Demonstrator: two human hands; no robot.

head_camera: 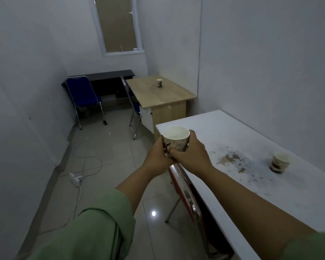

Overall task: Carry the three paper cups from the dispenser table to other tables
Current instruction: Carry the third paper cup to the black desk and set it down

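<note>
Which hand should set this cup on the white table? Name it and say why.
Right, probably. Both hands grip the held cup, but the right hand is on the side of the white table; the left hand is over the floor and would have to cross over.

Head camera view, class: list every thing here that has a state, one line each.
Patterned paper cup in hands: upright, gripped.
Left hand: closed on it.
Right hand: closed on it.
Paper cup on white table: upright.
Paper cup on wooden table: upright.
Blue folding chair: unfolded.
</note>
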